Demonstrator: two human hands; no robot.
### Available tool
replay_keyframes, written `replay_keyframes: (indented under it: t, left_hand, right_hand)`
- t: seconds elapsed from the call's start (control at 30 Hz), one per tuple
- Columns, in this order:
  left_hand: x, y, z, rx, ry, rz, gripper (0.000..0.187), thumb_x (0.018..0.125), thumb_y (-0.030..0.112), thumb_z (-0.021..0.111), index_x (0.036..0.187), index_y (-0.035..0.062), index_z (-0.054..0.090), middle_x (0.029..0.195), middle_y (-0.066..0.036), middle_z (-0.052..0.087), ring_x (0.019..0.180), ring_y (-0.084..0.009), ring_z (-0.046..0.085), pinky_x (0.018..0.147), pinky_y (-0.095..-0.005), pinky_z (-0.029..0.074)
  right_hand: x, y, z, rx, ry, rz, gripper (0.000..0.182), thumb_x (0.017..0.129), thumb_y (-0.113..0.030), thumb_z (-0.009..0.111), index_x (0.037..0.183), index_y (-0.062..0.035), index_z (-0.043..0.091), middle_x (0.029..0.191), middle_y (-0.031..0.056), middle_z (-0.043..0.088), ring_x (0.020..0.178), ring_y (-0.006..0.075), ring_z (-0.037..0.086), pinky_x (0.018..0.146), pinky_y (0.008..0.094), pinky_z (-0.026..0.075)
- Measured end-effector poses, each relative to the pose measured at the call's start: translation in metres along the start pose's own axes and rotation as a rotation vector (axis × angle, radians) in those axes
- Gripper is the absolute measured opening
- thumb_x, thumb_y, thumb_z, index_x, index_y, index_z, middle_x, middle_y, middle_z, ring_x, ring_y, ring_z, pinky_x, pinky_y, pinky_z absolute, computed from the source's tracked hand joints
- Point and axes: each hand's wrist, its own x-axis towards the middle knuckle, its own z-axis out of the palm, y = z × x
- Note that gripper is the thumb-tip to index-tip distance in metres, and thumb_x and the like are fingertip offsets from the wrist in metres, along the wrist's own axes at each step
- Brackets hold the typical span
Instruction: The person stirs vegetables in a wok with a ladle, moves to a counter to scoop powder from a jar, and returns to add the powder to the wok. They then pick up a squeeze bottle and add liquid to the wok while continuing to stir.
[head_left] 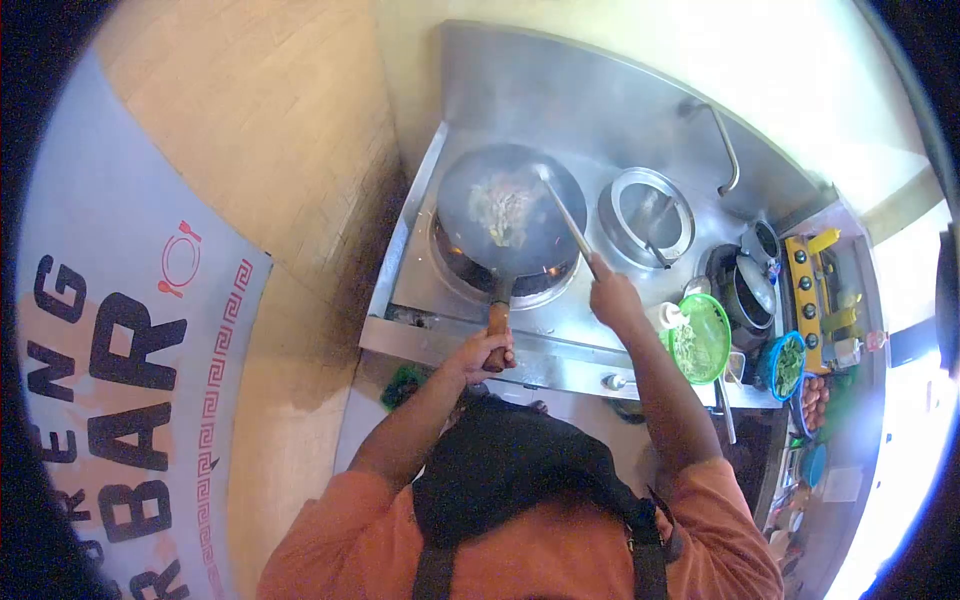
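My left hand (487, 352) is wrapped round the wooden handle (499, 325) of a dark wok (465, 190), which is tilted over the left burner. Pale, chopped food (503, 205) lies in the bowl of the wok, with haze over it. Closed on the rear end of a long-handled wok tool (568, 217), my right hand (613, 297) is to the right of the wok. The tool's head reaches over the wok's far right side, and steam blurs its shape. Small orange flames (553, 271) show below the wok's near edge.
A second burner ring (647, 218) has a utensil across it. Right of my right arm stand a green colander (722, 340) with pale shreds, dark pots (748, 290), a blue basket of greens (787, 364) and eggs (815, 398). A tap (727, 150) juts from the steel backsplash; a banner (130, 350) hangs left.
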Motion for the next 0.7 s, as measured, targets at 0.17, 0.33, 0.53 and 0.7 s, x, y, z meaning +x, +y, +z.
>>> replay_keyframes:
  t: [0.17,0.33,0.53,0.7]
  left_hand:
    - [0.004,0.002,0.001,0.076,0.039,-0.021,0.015,0.087,0.017,0.063,0.091,0.0073,0.051,0.074,-0.004,0.054,0.062,-0.0175,0.058,0.062,-0.0384,0.054]
    - [0.009,0.018,0.001,-0.078,0.062,-0.146,0.014,0.086,0.017,0.063,0.085,0.0072,0.053,0.071,-0.005,0.056,0.058,-0.0175,0.057,0.055,-0.036,0.053]
    - [-0.043,0.005,0.107,-0.158,0.023,-0.207,0.015,0.085,0.016,0.059,0.073,0.0102,0.052,0.058,-0.001,0.05,0.051,-0.0146,0.05,0.052,-0.0307,0.045]
    - [-0.096,0.045,0.106,-0.302,-0.036,-0.198,0.014,0.086,0.014,0.059,0.08,0.0067,0.05,0.07,-0.001,0.053,0.058,-0.0116,0.052,0.058,-0.0283,0.045]
  right_hand:
    - [0.063,-0.015,0.042,0.079,-0.043,-0.057,0.054,0.083,-0.009,0.047,0.136,-0.0098,0.035,0.084,0.0272,0.062,0.078,0.0426,0.063,0.069,0.0524,0.05]
    - [-0.053,-0.026,-0.019,-0.203,-0.25,-0.217,0.057,0.087,-0.01,0.044,0.141,-0.0172,0.03,0.075,0.025,0.062,0.071,0.0396,0.064,0.064,0.0519,0.05]
    - [-0.063,-0.016,-0.068,-0.281,-0.294,-0.135,0.05,0.083,-0.008,0.047,0.132,-0.0084,0.04,0.079,0.0221,0.064,0.073,0.0383,0.065,0.063,0.0508,0.051]
    - [-0.12,-0.025,-0.143,-0.344,-0.423,-0.175,0.054,0.081,-0.008,0.049,0.134,-0.0103,0.041,0.076,0.0198,0.064,0.069,0.0382,0.063,0.065,0.0491,0.049]
